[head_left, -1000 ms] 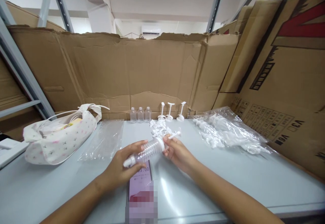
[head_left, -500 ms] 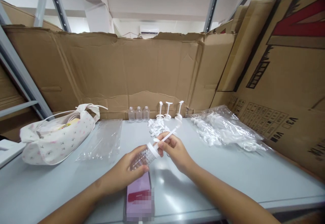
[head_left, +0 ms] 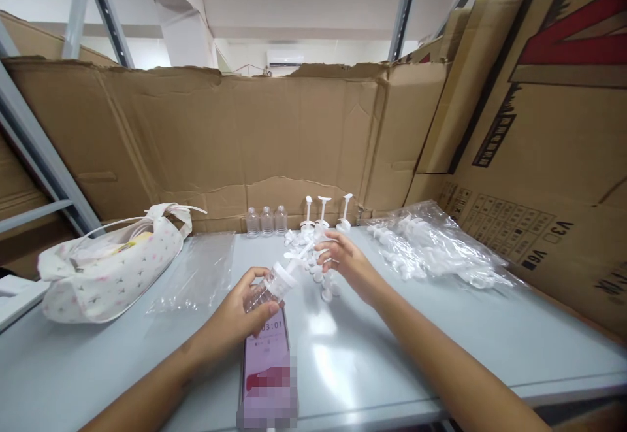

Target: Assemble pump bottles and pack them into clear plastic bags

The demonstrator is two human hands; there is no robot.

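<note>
My left hand [head_left: 240, 311] is wrapped round a clear ribbed plastic bottle [head_left: 269, 287], tilted up to the right. A white collar sits on its mouth, with a thin white stem [head_left: 300, 255] rising from it toward my right hand. My right hand [head_left: 350, 263] is off the bottle, fingers apart and holding nothing, just over a cluster of small white plastic parts [head_left: 329, 288]. Its fingertips are near the stem, and whether they touch it I cannot tell. Behind stand several white long-stemmed pieces [head_left: 323, 211] with flat tops, beside small clear bottles [head_left: 266, 223].
A phone [head_left: 267, 360] lies below my left hand. To the left are a flat clear bag [head_left: 196, 268] and a patterned cloth bag [head_left: 112, 275]. Clear bags of white parts [head_left: 431, 249] lie at the right. Cardboard walls [head_left: 245, 138] enclose the grey table [head_left: 416, 334].
My right hand has let go of the white stem and moved right and up, its fingers opening. My left hand, with the bottle, has shifted slightly left. More of the phone screen shows.
</note>
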